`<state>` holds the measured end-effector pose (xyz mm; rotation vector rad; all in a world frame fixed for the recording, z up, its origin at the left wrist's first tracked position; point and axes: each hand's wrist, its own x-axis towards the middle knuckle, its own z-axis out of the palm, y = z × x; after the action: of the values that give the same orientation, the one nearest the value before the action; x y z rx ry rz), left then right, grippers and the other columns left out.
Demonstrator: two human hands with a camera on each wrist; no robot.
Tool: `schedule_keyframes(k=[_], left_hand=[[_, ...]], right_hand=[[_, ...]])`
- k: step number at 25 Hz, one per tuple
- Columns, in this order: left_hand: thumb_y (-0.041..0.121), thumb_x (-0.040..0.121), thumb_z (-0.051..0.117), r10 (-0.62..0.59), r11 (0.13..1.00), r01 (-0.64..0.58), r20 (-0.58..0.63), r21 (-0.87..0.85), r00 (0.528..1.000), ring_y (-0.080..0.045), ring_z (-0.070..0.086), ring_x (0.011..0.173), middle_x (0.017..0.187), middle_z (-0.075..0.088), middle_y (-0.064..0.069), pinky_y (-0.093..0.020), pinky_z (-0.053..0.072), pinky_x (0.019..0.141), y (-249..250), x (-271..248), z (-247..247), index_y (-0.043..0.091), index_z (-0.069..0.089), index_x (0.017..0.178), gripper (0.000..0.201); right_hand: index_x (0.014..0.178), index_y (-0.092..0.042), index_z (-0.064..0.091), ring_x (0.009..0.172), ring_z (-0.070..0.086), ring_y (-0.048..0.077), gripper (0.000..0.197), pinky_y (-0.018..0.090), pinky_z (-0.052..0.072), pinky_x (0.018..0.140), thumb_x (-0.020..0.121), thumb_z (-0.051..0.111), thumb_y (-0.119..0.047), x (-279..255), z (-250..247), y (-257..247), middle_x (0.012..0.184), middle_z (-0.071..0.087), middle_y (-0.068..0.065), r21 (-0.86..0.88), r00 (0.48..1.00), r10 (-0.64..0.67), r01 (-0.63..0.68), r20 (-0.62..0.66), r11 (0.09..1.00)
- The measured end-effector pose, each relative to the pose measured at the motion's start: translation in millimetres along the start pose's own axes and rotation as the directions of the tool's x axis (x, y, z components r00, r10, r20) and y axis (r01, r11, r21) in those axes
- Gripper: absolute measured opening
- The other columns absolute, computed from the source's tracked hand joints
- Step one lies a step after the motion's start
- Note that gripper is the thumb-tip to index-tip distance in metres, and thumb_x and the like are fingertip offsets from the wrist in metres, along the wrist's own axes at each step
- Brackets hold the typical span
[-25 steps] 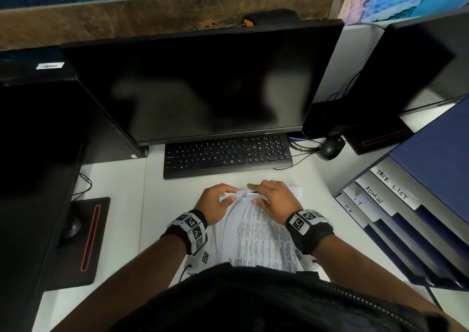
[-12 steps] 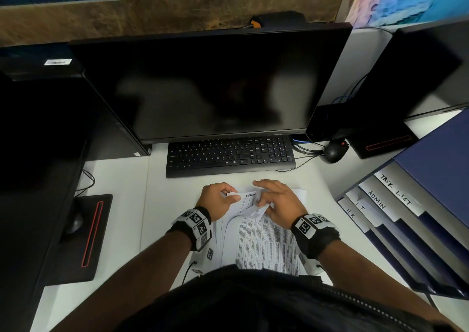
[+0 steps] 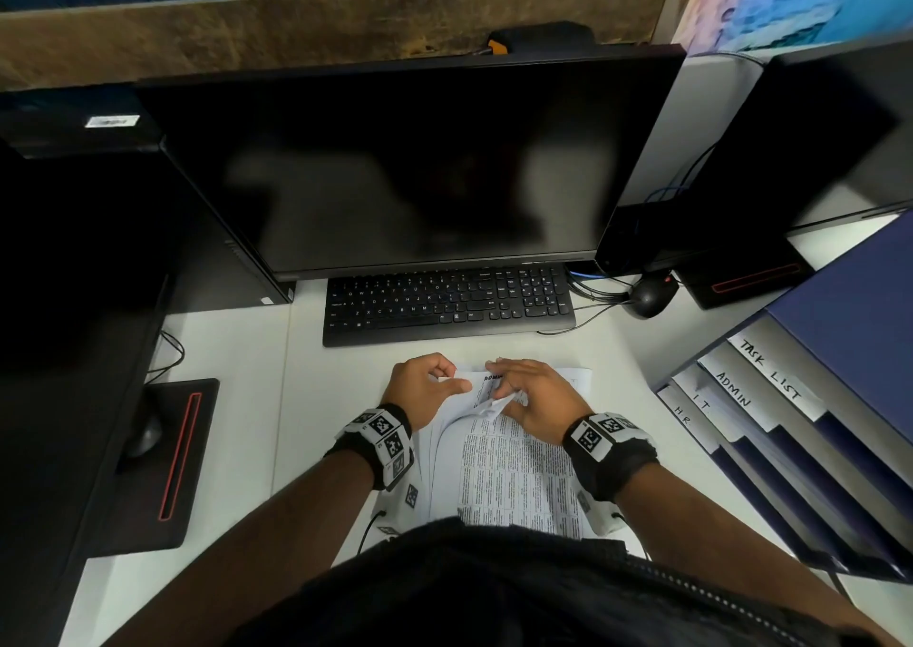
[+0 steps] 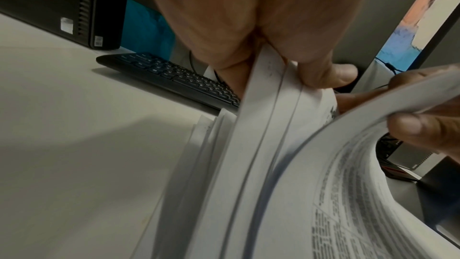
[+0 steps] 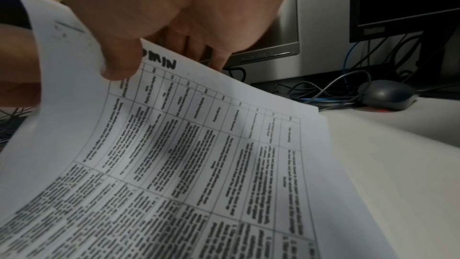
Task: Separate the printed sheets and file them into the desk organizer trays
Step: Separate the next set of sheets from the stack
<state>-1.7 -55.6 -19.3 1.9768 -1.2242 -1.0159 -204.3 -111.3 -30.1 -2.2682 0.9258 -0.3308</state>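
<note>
A stack of printed sheets (image 3: 514, 468) lies on the white desk (image 3: 227, 399) in front of me. My left hand (image 3: 447, 382) pinches the far left corner of several lower sheets (image 4: 271, 90) and holds them lifted. My right hand (image 3: 504, 389) pinches the top sheet's far corner and curls it back. In the right wrist view my thumb (image 5: 119, 62) presses that curled corner, and the sheet (image 5: 199, 145) shows a printed table under the heading ADMIN. The blue desk organizer (image 3: 840, 359) stands at the right, its trays labelled TASK LIST, ADMIN, I.T. and H.R.
A black keyboard (image 3: 444, 305) lies just beyond the sheets, under a dark monitor (image 3: 395, 162). A mouse (image 3: 647, 295) with cables sits at the back right beside a second monitor (image 3: 800, 152). On the left are a black mouse pad (image 3: 163, 458) and another mouse.
My right hand has peeled the top sheet's far corner back toward me, uncovering a heading. My left hand has kept its pinch on the lower sheets.
</note>
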Motion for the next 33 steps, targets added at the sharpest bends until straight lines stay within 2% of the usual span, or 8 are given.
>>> schedule_keyframes(k=[4,8,11,14,18,24,28,33], left_hand=[[0.018,0.074,0.078,0.032,0.999,-0.029,0.081,-0.039,0.996,-0.004,0.055,0.086,0.089,0.063,0.01,-0.011,0.039,0.075,-2.0,-3.3,-5.3,0.02,0.066,0.085,0.017],[0.009,0.086,0.064,0.071,0.997,-0.073,0.144,0.012,0.987,-0.006,0.052,0.104,0.113,0.062,0.011,-0.022,0.037,0.093,-14.2,-4.8,-9.9,0.026,0.065,0.109,0.029],[0.011,0.087,0.064,0.064,0.997,-0.068,0.102,0.045,0.993,-0.008,0.054,0.097,0.106,0.066,0.007,-0.021,0.038,0.089,-12.6,-3.3,-8.7,0.019,0.069,0.105,0.02],[0.016,0.083,0.069,0.06,0.996,-0.064,0.064,0.066,0.996,-0.009,0.056,0.089,0.092,0.066,0.007,-0.024,0.043,0.087,-6.8,-2.0,-6.1,0.016,0.071,0.095,0.012],[0.024,0.079,0.074,0.046,0.996,-0.05,0.053,0.076,0.998,-0.007,0.057,0.085,0.09,0.068,0.006,-0.02,0.039,0.079,-2.6,-2.4,-4.3,0.018,0.072,0.088,0.011],[0.014,0.071,0.08,0.028,0.999,-0.023,0.153,-0.032,0.988,-0.003,0.058,0.085,0.087,0.066,0.009,-0.019,0.043,0.08,-6.3,-5.1,-6.7,0.021,0.073,0.089,0.021],[-0.002,0.081,0.065,0.089,0.996,-0.092,0.27,-0.004,0.959,0.003,0.054,0.111,0.113,0.065,0.012,-0.006,0.038,0.084,-20.3,-3.7,-13.2,0.034,0.061,0.116,0.05],[0.002,0.089,0.058,0.018,0.998,-0.027,0.171,0.052,0.985,0.0,0.052,0.109,0.118,0.061,0.006,-0.005,0.038,0.078,-22.7,-3.9,-12.6,0.025,0.055,0.123,0.042]], right_hand=[[0.092,-0.02,0.068,0.103,0.055,0.011,0.016,0.022,0.034,0.095,0.08,0.069,-0.009,-1.2,-2.3,-2.8,0.107,0.066,-0.006,-0.008,0.999,-0.024,0.024,-0.039,1.0],[0.1,-0.024,0.062,0.09,0.054,0.008,0.024,0.02,0.038,0.083,0.083,0.063,-0.007,-6.0,-6.5,-5.5,0.097,0.062,-0.013,0.053,0.997,0.075,-0.074,-0.023,0.996],[0.105,-0.026,0.06,0.081,0.054,0.007,0.035,0.025,0.047,0.076,0.08,0.063,-0.002,-7.5,-5.1,-6.4,0.086,0.06,-0.012,0.091,0.999,0.029,-0.026,-0.03,0.996],[0.122,-0.021,0.057,0.08,0.048,0.009,0.046,0.021,0.044,0.077,0.081,0.063,-0.001,-5.7,-5.2,-9.4,0.082,0.054,-0.01,0.038,1.0,0.014,-0.014,-0.014,0.999],[0.138,-0.018,0.043,0.082,0.044,0.01,0.058,0.021,0.04,0.078,0.084,0.063,-0.006,0.0,-3.8,-8.9,0.085,0.05,-0.008,-0.069,0.998,0.031,-0.027,0.058,0.997],[0.111,-0.023,0.066,0.087,0.055,0.017,0.033,0.031,0.044,0.08,0.08,0.068,-0.011,1.5,-2.5,-10.2,0.091,0.061,-0.004,-0.131,1.0,-0.005,0.003,-0.018,0.991],[0.093,-0.024,0.07,0.085,0.054,0.018,0.025,0.032,0.043,0.077,0.075,0.071,-0.007,0.5,-3.6,-7.5,0.089,0.061,-0.004,-0.144,0.998,0.005,-0.013,-0.055,0.99],[0.082,-0.022,0.061,0.081,0.054,0.018,0.031,0.027,0.039,0.072,0.068,0.068,0.005,-6.4,-5.2,0.9,0.085,0.064,-0.004,-0.122,1.0,-0.002,0.005,0.028,0.992]])
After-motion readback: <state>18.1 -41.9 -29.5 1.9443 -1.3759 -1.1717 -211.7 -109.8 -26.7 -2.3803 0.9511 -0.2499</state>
